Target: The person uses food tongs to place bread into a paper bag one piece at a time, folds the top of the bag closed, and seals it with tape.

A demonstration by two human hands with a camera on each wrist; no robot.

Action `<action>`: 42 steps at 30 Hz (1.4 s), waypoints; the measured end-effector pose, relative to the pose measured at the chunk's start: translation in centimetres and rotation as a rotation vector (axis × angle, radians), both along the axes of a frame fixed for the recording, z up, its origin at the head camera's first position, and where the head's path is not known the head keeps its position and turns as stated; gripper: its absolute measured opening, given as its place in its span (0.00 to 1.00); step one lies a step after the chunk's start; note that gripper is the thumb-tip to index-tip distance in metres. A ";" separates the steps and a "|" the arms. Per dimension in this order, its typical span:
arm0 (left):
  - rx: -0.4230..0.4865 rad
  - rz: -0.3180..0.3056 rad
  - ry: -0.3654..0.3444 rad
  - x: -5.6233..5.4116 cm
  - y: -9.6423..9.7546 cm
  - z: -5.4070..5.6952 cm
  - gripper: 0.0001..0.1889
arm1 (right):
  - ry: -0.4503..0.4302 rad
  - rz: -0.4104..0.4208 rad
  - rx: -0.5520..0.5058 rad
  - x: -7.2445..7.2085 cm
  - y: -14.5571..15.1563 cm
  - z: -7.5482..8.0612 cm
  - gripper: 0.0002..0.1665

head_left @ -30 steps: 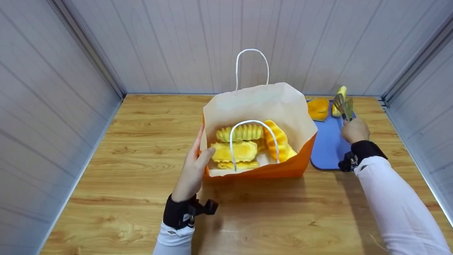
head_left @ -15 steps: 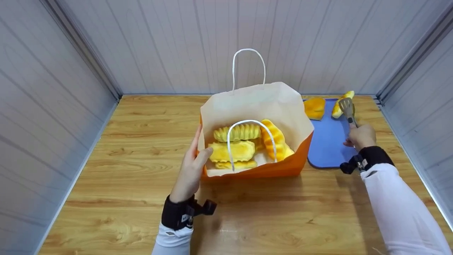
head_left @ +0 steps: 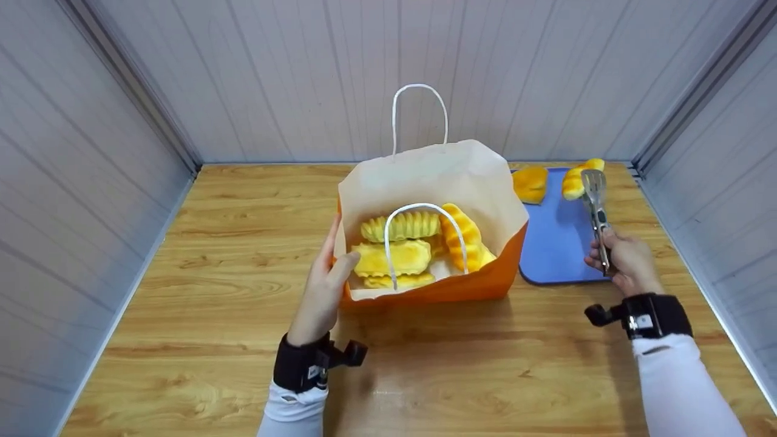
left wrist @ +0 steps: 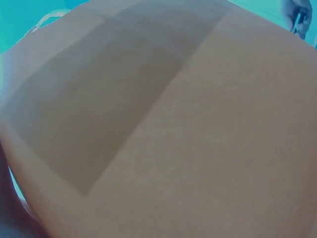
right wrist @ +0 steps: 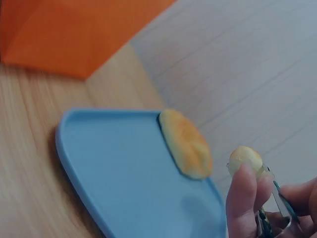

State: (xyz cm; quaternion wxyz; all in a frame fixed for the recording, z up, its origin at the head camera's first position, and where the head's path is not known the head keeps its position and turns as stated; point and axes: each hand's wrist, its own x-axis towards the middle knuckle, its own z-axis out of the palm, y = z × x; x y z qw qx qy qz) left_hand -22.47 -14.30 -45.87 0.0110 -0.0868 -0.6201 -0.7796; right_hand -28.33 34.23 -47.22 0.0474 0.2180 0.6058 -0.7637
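Observation:
With my left hand (head_left: 322, 285) I grip the left rim of an orange paper bag (head_left: 473, 292), my thumb inside the edge. Several yellow breads (head_left: 394, 258) lie in the bag. My right hand (head_left: 628, 261) holds metal tongs (head_left: 596, 206) by their handle. Between the tips of the tongs is a golden bread roll (head_left: 576, 180), which in the right wrist view appears raised above the blue tray (right wrist: 124, 158). A flatter golden bread (head_left: 530, 184) lies at the tray's far left. Pale bag paper (left wrist: 208, 129) fills most of the left wrist view, hiding the left fingers.
White twisted handles (head_left: 420, 86) stand up from the bag's front and back rims. The bag's right side stands close to the tray, partly covering its left edge. Panelled walls (head_left: 273, 79) enclose the wooden table (head_left: 243, 255) at the back and both sides.
My right hand has drawn back toward the front, and the tongs have turned. The roll has shifted from upright to tilted and come up with the tongs. My left hand keeps its grip on the bag.

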 end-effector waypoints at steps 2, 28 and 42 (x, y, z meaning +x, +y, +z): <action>0.014 -0.004 -0.007 0.1 -0.1 0.0 0.38 | 0.016 0.005 -0.024 1.2 -0.5 0.2 0.13; 0.016 0.015 -0.014 0.4 -0.6 0.7 0.38 | 0.377 0.024 -0.233 14.6 -8.1 -1.8 0.17; -0.104 -0.011 0.042 1.7 -0.2 1.3 0.45 | 0.629 -0.098 -0.075 15.2 -9.6 2.9 0.23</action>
